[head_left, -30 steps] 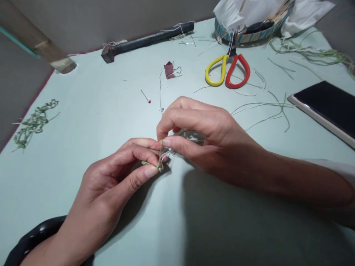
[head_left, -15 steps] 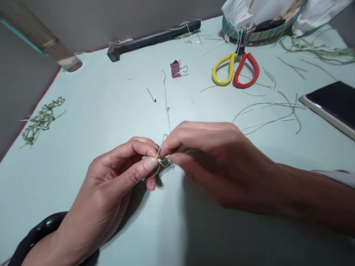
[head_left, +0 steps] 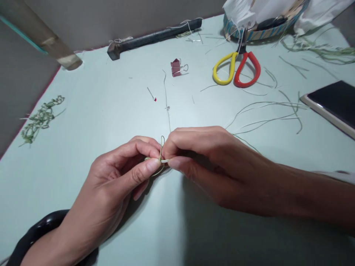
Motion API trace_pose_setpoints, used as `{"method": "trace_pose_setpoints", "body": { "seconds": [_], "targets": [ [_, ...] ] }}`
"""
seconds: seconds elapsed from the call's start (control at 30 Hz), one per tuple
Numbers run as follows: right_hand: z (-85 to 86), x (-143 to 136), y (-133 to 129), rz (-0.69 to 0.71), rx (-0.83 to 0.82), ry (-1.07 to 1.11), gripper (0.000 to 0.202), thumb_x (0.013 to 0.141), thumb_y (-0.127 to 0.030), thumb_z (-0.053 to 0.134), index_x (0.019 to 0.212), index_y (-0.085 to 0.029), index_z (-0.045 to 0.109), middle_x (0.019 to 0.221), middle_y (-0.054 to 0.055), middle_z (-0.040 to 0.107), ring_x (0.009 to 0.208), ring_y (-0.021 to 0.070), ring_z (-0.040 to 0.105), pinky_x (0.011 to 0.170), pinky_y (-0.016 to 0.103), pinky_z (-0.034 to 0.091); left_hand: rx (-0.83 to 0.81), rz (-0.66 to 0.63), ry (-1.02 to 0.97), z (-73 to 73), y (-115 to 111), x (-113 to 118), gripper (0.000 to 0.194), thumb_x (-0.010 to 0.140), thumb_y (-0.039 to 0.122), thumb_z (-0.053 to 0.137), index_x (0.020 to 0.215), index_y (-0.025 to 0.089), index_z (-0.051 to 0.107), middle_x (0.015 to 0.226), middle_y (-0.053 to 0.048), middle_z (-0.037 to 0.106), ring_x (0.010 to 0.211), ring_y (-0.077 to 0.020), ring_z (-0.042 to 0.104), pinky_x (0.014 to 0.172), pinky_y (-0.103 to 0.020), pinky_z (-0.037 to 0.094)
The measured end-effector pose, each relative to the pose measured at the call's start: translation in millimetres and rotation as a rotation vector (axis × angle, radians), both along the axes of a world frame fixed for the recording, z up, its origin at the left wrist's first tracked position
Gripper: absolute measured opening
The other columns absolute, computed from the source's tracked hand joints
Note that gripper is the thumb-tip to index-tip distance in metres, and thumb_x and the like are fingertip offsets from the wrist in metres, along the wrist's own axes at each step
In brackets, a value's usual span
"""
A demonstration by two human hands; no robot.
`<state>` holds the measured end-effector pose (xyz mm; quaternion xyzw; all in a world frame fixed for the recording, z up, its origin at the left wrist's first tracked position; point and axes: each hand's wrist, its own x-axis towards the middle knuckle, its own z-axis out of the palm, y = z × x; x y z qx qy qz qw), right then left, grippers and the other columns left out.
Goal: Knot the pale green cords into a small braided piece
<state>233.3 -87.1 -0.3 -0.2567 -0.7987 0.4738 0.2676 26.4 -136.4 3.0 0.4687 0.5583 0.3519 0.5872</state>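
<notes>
Pinching thin cords (head_left: pixel 164 161), left hand (head_left: pixel 122 173) faces right hand (head_left: pixel 219 166).

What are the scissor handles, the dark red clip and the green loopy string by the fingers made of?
Scissor handles: probably plastic or rubber; smooth, shiny, bright yellow and red. Dark red clip: likely painted metal, evenly coloured; its silvery wire arms look like bare metal. Green string: thin, bendy thread, perhaps cotton or nylon; too small to tell.
</notes>
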Motion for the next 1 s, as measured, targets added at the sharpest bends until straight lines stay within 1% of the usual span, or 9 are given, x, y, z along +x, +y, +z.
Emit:
{"method": "trace_pose_setpoints", "body": {
  "seconds": [0.13, 0.3, 0.4, 0.47, 0.53, 0.7, 0.8, 0.9, 1.0],
  "targets": [
    [2.1, -1.5, -0.3, -0.002, 0.005, 0.018, 0.021, 0.098, -0.012, 0.046, 0.080, -0.018, 0.055, 0.072, -0.005, 0.052, 0.063, 0.0071, 0.044, 0.062, 0.021, 0.037, -0.008, -0.020, -0.006, 0.4, -0.4, -1.1, 0.013, 0.093, 0.035, 0.073, 0.084, 0.027, 0.074, 0.087, 0.001, 0.064, 0.068, -0.0111, 0.045, 0.053, -0.027, 0.032],
    [2.6, -3.2, -3.0, -0.038, 0.016, -0.005, 0.016, 0.098, -0.016, 0.048, 0.083, -0.021, 0.046, 0.066, -0.008, 0.044, 0.056, 0.0073, 0.038, 0.055, 0.023, 0.033, 0.003, -0.026, -0.004, 0.2, -2.5, -2.6, 0.013, 0.094, 0.035, 0.073, 0.084, 0.027, 0.072, 0.086, 0.003, 0.059, 0.061, -0.0081, 0.039, 0.052, -0.026, 0.032],
    [3.1, -3.9, -4.6, -0.086, -0.023, -0.036, 0.012, 0.096, -0.014, 0.048, 0.086, -0.021, 0.048, 0.065, -0.009, 0.044, 0.055, 0.0068, 0.037, 0.055, 0.022, 0.033, -0.008, -0.030, 0.011, 0.7, -3.1, -3.4, 0.013, 0.093, 0.037, 0.073, 0.085, 0.027, 0.072, 0.089, 0.001, 0.059, 0.071, -0.0115, 0.047, 0.053, -0.025, 0.033],
    [3.3, -4.6, -5.1, -0.089, -0.006, -0.042, 0.011, 0.097, -0.017, 0.048, 0.086, -0.020, 0.049, 0.062, -0.009, 0.042, 0.055, 0.0067, 0.036, 0.056, 0.022, 0.033, -0.012, -0.030, 0.015, 1.0, -3.2, -3.6, 0.014, 0.093, 0.040, 0.073, 0.085, 0.028, 0.072, 0.089, 0.000, 0.060, 0.080, -0.0144, 0.052, 0.053, -0.024, 0.035],
    [2.8, -5.2, -5.1, -0.084, 0.018, -0.043, 0.013, 0.097, -0.020, 0.048, 0.084, -0.019, 0.051, 0.059, -0.009, 0.040, 0.053, 0.0068, 0.034, 0.058, 0.023, 0.034, -0.022, -0.026, 0.009, 1.0, -3.0, -3.3, 0.016, 0.092, 0.041, 0.074, 0.084, 0.027, 0.072, 0.088, -0.001, 0.060, 0.083, -0.0164, 0.054, 0.055, -0.024, 0.037],
    [-2.1, -5.4, -5.1, -0.129, -0.070, -0.021, 0.010, 0.089, -0.012, 0.054, 0.082, -0.020, 0.056, 0.061, -0.010, 0.041, 0.053, 0.0054, 0.035, 0.059, 0.021, 0.037, -0.063, -0.007, -0.034, 0.1, -1.6, -1.0, 0.016, 0.090, 0.042, 0.074, 0.086, 0.026, 0.074, 0.084, -0.002, 0.059, 0.086, -0.0190, 0.059, 0.057, -0.023, 0.041],
    [-4.8, -4.8, -4.7, -0.134, -0.124, 0.000, 0.011, 0.089, -0.012, 0.055, 0.081, -0.020, 0.057, 0.061, -0.010, 0.040, 0.052, 0.0048, 0.033, 0.058, 0.020, 0.037, -0.071, 0.003, -0.029, -0.7, -0.8, -0.5, 0.015, 0.091, 0.041, 0.073, 0.086, 0.026, 0.076, 0.084, -0.002, 0.058, 0.081, -0.0162, 0.056, 0.053, -0.021, 0.038],
    [-5.4, -3.9, -4.5, -0.152, -0.163, 0.007, 0.012, 0.091, -0.013, 0.055, 0.082, -0.020, 0.059, 0.061, -0.010, 0.037, 0.052, 0.0050, 0.032, 0.055, 0.019, 0.035, -0.068, 0.018, -0.039, -1.0, -0.6, -1.4, 0.012, 0.091, 0.038, 0.074, 0.088, 0.027, 0.076, 0.086, -0.002, 0.059, 0.079, -0.0151, 0.053, 0.048, -0.022, 0.032],
    [-4.8, -2.9, -4.9, -0.159, -0.205, -0.005, 0.011, 0.089, -0.012, 0.057, 0.082, -0.020, 0.060, 0.059, -0.010, 0.035, 0.051, 0.0053, 0.031, 0.053, 0.020, 0.033, -0.056, 0.019, -0.045, -0.6, -0.2, -1.5, 0.011, 0.090, 0.037, 0.075, 0.088, 0.027, 0.076, 0.082, -0.002, 0.057, 0.075, -0.0149, 0.050, 0.046, -0.024, 0.025]
  ]
}}
